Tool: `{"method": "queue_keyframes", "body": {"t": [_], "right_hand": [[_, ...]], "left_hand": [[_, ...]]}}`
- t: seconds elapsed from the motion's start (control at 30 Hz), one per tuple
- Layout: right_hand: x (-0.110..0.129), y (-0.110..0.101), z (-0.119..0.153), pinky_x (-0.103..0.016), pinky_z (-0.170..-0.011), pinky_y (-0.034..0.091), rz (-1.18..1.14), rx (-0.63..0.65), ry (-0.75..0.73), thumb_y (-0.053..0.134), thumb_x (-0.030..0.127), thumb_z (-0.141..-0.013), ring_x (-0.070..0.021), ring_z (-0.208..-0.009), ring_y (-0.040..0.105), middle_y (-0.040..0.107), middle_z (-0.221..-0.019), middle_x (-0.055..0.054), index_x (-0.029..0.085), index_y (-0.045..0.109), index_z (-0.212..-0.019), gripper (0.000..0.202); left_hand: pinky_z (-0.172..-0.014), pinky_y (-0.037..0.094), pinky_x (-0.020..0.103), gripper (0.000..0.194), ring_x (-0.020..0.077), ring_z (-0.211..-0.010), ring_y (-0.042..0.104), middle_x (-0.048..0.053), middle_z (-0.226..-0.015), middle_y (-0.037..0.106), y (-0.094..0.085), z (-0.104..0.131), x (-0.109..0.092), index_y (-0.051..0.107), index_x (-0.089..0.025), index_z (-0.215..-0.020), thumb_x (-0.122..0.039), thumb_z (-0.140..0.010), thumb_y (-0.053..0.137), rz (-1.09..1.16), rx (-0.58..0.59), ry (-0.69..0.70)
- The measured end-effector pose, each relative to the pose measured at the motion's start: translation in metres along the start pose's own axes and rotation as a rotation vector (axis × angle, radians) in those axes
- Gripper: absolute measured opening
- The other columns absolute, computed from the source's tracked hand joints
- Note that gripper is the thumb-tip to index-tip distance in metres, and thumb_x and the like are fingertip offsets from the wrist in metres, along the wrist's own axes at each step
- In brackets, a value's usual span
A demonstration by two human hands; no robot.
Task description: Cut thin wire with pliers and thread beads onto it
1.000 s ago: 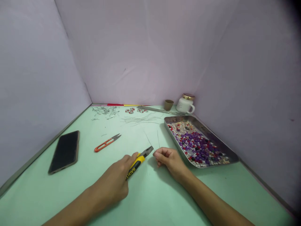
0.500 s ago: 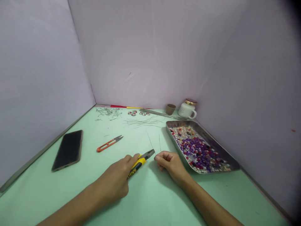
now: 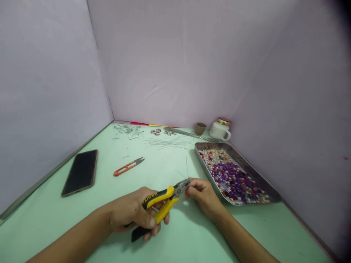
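Yellow and black pliers (image 3: pixel 164 204) are gripped in my left hand (image 3: pixel 137 210), fingers wrapped round both handles. The jaws point up and right, and their tip meets the fingertips of my right hand (image 3: pixel 201 193). Pinched in my right fingers is a thin wire (image 3: pixel 187 167); one strand stands up and another bends off to the left above the jaws. Whether the jaws bite on the wire is hidden by the fingertips.
Right of my hands stands a metal tray (image 3: pixel 238 204) of purple, red and white beads. Orange thread snips (image 3: pixel 128 166) and a phone (image 3: pixel 80 173) lie left. Behind are loose wires (image 3: pixel 168 142), beaded pieces (image 3: pixel 156 132), a brown cup (image 3: pixel 200 128) and a white lidded mug (image 3: pixel 219 130).
My left hand has turned the pliers over, so both handles show, and brought the jaws right to my right fingertips. The left wire strand now leans lower.
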State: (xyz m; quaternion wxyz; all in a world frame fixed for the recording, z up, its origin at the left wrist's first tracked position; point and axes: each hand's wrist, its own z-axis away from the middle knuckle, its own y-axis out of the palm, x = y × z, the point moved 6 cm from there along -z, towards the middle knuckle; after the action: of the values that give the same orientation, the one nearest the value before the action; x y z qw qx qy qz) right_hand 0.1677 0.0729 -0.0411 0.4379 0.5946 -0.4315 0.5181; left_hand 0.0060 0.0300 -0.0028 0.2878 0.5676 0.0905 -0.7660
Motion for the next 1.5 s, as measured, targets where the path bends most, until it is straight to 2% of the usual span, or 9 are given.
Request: {"method": "queue_keyframes", "body": {"t": [0.23, 0.37, 0.5, 0.63, 0.77, 1.0, 1.13, 1.33, 1.5], "right_hand": [[-0.011, -0.003, -0.003, -0.021, -0.046, 0.033, 0.024, -0.060, 0.127, 0.065, 0.037, -0.065, -0.0076, -0.044, 0.043, 0.052, -0.049, 0.002, 0.013, 0.059, -0.064, 0.024], [-0.013, -0.001, -0.004, -0.021, -0.045, 0.034, -0.010, -0.060, 0.194, 0.067, 0.038, -0.061, -0.0071, -0.042, 0.043, 0.052, -0.049, 0.002, 0.013, 0.059, -0.064, 0.027], [-0.011, -0.001, -0.004, -0.021, -0.048, 0.034, 0.017, -0.043, 0.174, 0.067, 0.036, -0.063, -0.0079, -0.045, 0.044, 0.054, -0.049, 0.002, 0.013, 0.059, -0.064, 0.024], [-0.003, -0.001, -0.003, -0.022, -0.054, 0.036, 0.045, -0.001, 0.070, 0.065, 0.031, -0.066, -0.0094, -0.052, 0.047, 0.057, -0.054, 0.001, 0.015, 0.060, -0.060, 0.019], [0.001, 0.000, -0.001, -0.023, -0.058, 0.037, 0.023, 0.034, 0.010, 0.064, 0.031, -0.068, -0.0110, -0.057, 0.050, 0.059, -0.057, 0.000, 0.015, 0.061, -0.059, 0.018], [-0.009, -0.003, -0.003, -0.021, -0.046, 0.032, 0.012, -0.061, 0.156, 0.067, 0.034, -0.064, -0.0074, -0.042, 0.043, 0.055, -0.046, 0.002, 0.013, 0.060, -0.063, 0.021], [-0.013, -0.001, -0.002, -0.020, -0.045, 0.032, -0.092, -0.040, 0.222, 0.069, 0.034, -0.062, -0.0070, -0.041, 0.043, 0.054, -0.044, 0.002, 0.013, 0.060, -0.062, 0.022], [-0.013, -0.001, -0.002, -0.020, -0.047, 0.034, -0.127, -0.043, 0.213, 0.068, 0.035, -0.063, -0.0073, -0.044, 0.046, 0.055, -0.049, 0.001, 0.013, 0.061, -0.066, 0.023], [-0.011, -0.001, -0.003, -0.020, -0.048, 0.036, -0.175, -0.075, 0.224, 0.068, 0.039, -0.063, -0.0070, -0.044, 0.046, 0.054, -0.050, 0.002, 0.013, 0.061, -0.069, 0.027]], "left_hand": [[-0.070, 0.039, 0.029, 0.067, 0.0197, -0.082, 0.050, 0.006, -0.096, 0.053, -0.021, 0.000, 0.000, 0.040, -0.023, -0.121, -0.001, -0.057, 0.040, -0.923, -0.519, 0.039], [-0.071, 0.038, 0.035, 0.089, 0.0257, -0.090, 0.047, 0.013, -0.114, 0.046, -0.018, -0.004, 0.007, 0.018, -0.021, -0.134, 0.005, -0.052, 0.038, -1.303, -0.618, -0.122], [-0.070, 0.039, 0.031, 0.074, 0.0211, -0.084, 0.049, 0.009, -0.102, 0.051, -0.013, 0.000, -0.003, 0.034, -0.022, -0.126, 0.001, -0.056, 0.040, -1.024, -0.560, -0.019], [-0.052, 0.038, 0.023, 0.030, 0.0118, -0.056, 0.046, -0.002, -0.063, 0.050, -0.006, 0.003, -0.002, 0.054, -0.017, -0.087, -0.011, -0.060, 0.044, -0.340, -0.241, -0.011], [-0.045, 0.037, 0.023, 0.030, 0.0113, -0.049, 0.045, 0.000, -0.059, 0.049, 0.000, 0.000, 0.004, 0.054, -0.013, -0.084, -0.020, -0.056, 0.049, 0.077, 0.003, -0.022], [-0.069, 0.040, 0.032, 0.069, 0.0212, -0.082, 0.050, 0.008, -0.097, 0.052, -0.021, -0.001, -0.002, 0.039, -0.021, -0.122, 0.000, -0.056, 0.040, -0.977, -0.525, 0.014], [-0.070, 0.039, 0.038, 0.084, 0.0269, -0.088, 0.047, 0.014, -0.110, 0.048, -0.026, -0.006, 0.007, 0.022, -0.019, -0.133, 0.005, -0.054, 0.036, -1.422, -0.627, -0.145], [-0.071, 0.039, 0.028, 0.072, 0.0203, -0.085, 0.051, 0.008, -0.100, 0.053, -0.033, 0.000, 0.002, 0.032, -0.022, -0.128, -0.001, -0.059, 0.040, -1.079, -0.648, -0.033], [-0.062, 0.037, 0.024, 0.030, 0.0150, -0.068, 0.048, -0.001, -0.073, 0.053, -0.031, 0.003, -0.006, 0.057, -0.019, -0.087, -0.010, -0.060, 0.044, -0.720, -0.514, 0.027]]}}
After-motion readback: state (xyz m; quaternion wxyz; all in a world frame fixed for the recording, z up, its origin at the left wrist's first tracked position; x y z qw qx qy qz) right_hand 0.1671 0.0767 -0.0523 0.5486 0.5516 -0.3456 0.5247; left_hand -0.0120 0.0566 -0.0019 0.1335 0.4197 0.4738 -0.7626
